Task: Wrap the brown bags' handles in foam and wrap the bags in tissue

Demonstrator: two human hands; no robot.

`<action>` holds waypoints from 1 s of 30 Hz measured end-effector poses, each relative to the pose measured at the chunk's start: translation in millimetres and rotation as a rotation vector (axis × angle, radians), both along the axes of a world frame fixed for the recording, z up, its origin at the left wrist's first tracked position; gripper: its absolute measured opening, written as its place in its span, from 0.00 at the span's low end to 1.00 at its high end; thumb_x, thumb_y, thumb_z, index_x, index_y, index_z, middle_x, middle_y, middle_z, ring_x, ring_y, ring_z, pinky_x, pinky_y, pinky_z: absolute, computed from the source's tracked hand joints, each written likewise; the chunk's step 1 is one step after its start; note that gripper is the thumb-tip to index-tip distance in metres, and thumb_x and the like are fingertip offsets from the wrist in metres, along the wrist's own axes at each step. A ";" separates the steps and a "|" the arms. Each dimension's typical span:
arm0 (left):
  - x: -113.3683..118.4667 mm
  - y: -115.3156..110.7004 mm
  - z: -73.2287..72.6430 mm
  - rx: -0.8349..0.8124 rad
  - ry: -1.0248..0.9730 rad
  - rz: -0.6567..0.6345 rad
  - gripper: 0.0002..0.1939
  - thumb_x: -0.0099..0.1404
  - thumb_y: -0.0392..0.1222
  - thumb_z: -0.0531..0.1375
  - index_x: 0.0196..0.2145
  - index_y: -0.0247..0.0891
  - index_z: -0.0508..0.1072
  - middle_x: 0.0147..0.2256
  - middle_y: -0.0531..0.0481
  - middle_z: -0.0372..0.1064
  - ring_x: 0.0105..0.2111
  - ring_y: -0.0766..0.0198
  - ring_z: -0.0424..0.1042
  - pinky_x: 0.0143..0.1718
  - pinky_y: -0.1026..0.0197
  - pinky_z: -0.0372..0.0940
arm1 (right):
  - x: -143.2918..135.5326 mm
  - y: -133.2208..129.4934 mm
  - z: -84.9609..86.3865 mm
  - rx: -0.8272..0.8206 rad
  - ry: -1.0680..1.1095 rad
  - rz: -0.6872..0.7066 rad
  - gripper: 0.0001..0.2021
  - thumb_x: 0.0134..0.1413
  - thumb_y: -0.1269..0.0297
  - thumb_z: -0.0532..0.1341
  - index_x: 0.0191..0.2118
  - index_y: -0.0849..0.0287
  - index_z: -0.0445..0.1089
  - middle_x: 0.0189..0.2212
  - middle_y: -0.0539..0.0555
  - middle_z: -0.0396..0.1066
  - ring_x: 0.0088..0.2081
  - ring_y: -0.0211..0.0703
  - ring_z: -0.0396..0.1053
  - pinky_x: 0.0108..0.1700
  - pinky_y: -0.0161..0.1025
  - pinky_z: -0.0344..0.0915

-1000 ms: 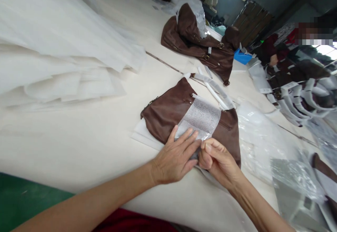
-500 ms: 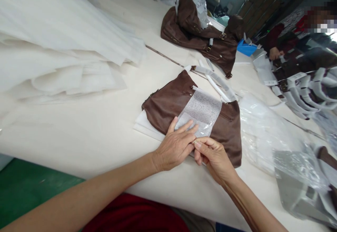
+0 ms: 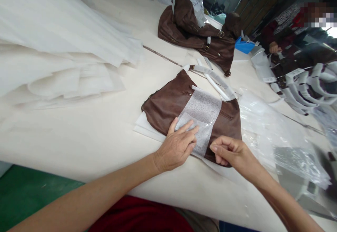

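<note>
A brown handbag (image 3: pixel 168 102) lies on the pale table, its handle (image 3: pixel 213 77) wrapped in white. Across its middle runs a translucent foam strip (image 3: pixel 204 105). My left hand (image 3: pixel 179 146) rests on the lower left part of the strip with fingers spread. Over the bag's lower right part, my right hand (image 3: pixel 226 150) has thumb and forefinger pinched together; whatever may be between them is too small to make out. White sheets (image 3: pixel 149 128) stick out from under the bag's lower left edge.
Large white sheets (image 3: pixel 65 38) cover the table's left. Another brown bag (image 3: pixel 200 38) lies behind. Clear plastic bags (image 3: pixel 263 126) are at the right, near several wrapped handles (image 3: pixel 302 88). At the far right is another person's hand (image 3: pixel 274 47).
My right hand has moved right, away from my left hand, and now hovers over the bag's right part. More of the strip's lower end shows. My left hand has barely moved.
</note>
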State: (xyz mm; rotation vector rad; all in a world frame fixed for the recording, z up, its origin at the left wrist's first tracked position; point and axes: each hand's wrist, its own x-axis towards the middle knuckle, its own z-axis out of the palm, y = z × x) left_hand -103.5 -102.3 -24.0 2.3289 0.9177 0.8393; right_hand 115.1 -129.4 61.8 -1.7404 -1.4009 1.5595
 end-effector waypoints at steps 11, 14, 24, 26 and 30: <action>-1.5 0.5 -5.0 0.041 0.030 0.003 0.12 0.70 0.38 0.50 0.46 0.40 0.70 0.52 0.46 0.74 0.61 0.52 0.62 0.67 0.35 0.29 | -45.5 90.3 69.9 0.024 -0.008 0.947 0.10 0.64 0.62 0.58 0.37 0.60 0.75 0.24 0.47 0.67 0.27 0.33 0.64 0.31 0.30 0.60; -0.7 -0.6 -5.1 0.043 0.016 0.024 0.09 0.70 0.37 0.50 0.40 0.39 0.70 0.50 0.46 0.75 0.57 0.55 0.66 0.68 0.38 0.27 | -64.3 121.9 46.6 0.166 -0.321 1.043 0.07 0.60 0.70 0.59 0.32 0.60 0.74 0.23 0.46 0.68 0.27 0.34 0.64 0.32 0.31 0.58; -3.2 -0.3 1.8 0.052 0.077 -0.022 0.08 0.68 0.34 0.50 0.41 0.39 0.67 0.60 0.45 0.67 0.66 0.53 0.54 0.66 0.39 0.15 | -93.7 142.2 30.7 0.392 -1.029 1.241 0.09 0.58 0.70 0.60 0.37 0.64 0.78 0.35 0.64 0.78 0.41 0.53 0.75 0.39 0.40 0.65; -2.7 0.0 0.0 0.059 0.068 -0.020 0.08 0.68 0.34 0.50 0.40 0.39 0.67 0.60 0.44 0.67 0.66 0.54 0.54 0.66 0.39 0.15 | -96.9 139.9 23.3 0.441 -1.062 1.239 0.09 0.57 0.69 0.61 0.39 0.65 0.78 0.36 0.66 0.78 0.41 0.54 0.76 0.39 0.41 0.66; -2.4 -0.4 0.6 0.061 0.083 -0.009 0.07 0.68 0.34 0.50 0.39 0.39 0.67 0.59 0.44 0.68 0.65 0.55 0.57 0.67 0.39 0.17 | -102.2 141.1 10.0 0.557 -1.128 1.197 0.08 0.57 0.69 0.63 0.39 0.65 0.78 0.36 0.65 0.79 0.40 0.52 0.77 0.40 0.40 0.67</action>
